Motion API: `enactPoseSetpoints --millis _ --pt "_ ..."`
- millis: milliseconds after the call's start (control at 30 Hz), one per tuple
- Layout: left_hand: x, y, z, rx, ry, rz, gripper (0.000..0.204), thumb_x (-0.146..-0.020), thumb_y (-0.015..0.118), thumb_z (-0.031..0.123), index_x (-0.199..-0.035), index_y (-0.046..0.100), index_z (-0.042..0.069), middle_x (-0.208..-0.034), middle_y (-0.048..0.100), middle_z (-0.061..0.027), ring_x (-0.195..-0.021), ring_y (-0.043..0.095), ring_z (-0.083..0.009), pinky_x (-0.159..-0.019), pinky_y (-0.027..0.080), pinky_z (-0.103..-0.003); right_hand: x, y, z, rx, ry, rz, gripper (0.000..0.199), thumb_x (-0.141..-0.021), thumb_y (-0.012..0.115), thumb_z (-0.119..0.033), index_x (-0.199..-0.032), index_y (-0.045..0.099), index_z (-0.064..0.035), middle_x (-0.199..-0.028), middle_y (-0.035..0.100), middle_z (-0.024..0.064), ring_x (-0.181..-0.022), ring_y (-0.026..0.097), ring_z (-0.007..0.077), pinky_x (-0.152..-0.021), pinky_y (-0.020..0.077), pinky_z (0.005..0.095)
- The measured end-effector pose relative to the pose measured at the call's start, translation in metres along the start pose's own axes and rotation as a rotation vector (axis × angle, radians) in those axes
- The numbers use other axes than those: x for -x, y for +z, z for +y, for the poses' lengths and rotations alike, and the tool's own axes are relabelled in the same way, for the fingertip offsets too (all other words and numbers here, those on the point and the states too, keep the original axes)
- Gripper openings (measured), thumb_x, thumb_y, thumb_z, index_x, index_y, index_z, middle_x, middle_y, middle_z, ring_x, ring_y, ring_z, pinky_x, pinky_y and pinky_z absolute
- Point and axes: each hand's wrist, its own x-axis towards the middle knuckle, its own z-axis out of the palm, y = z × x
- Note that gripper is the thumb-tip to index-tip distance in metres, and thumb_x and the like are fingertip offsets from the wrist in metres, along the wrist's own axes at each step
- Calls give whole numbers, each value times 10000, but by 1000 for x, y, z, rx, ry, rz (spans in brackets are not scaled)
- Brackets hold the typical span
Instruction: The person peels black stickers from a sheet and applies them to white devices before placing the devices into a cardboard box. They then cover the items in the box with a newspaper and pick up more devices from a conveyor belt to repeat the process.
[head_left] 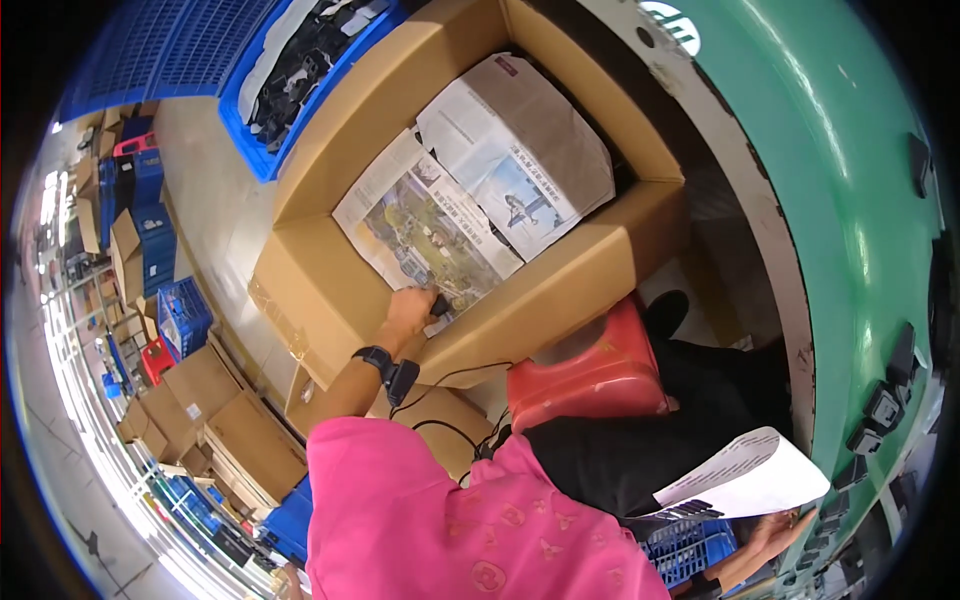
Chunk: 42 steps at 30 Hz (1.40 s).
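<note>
My left hand (410,308) reaches over the near left side of an open cardboard box (590,265). Its fingers close around a small black piece (438,306), mostly hidden by the hand, so its exact kind does not show. Beneath that hand, printed newspaper sheets (515,165) lie spread across the box's contents. Off to the lower right, my right hand (772,535) has its fingers stretched out beside the green table's edge. Right above it rises a curled white printed sheet (750,470), partly over my lap; no grip on the sheet shows.
A red plastic stool (590,370) stands against the box's near side. The green table (850,200) carries several small black parts along the right. A blue bin (262,160) of black parts sits beyond the box. Flattened cartons (225,420) and a blue crate (183,315) line the left.
</note>
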Motion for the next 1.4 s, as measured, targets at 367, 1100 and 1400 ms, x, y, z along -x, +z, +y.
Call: enactPoseSetpoints --millis 367,1100,1400 --pt "1 68 -19 204 -84 -57 361 -631 776 152 -929 613 30 -921 631 -209 -901 617 -379 -789 511 -440 10 21 11 70 -108 20 264 -917 595 -184 -1029 586 55 -812 645 79 -689 587 138 -684 525 256" --pt "27 -41 3 125 -11 413 181 -803 627 104 -938 619 -16 -794 601 -202 -695 577 -366 -631 462 -431 27 58 66 31 29 -222 411 -927 523 -453 -1066 564 -69 -872 642 43 -832 612 163 -655 479 243" --pt "69 -315 379 368 1242 792 412 -763 718 177 -1093 551 -1 -1049 548 -194 -908 572 -364 -779 476 -415 111 59 95 1069 -531 -341 587 -618 836 -252 -1071 567 6 -1021 585 116 -916 590 205 -792 476 308"
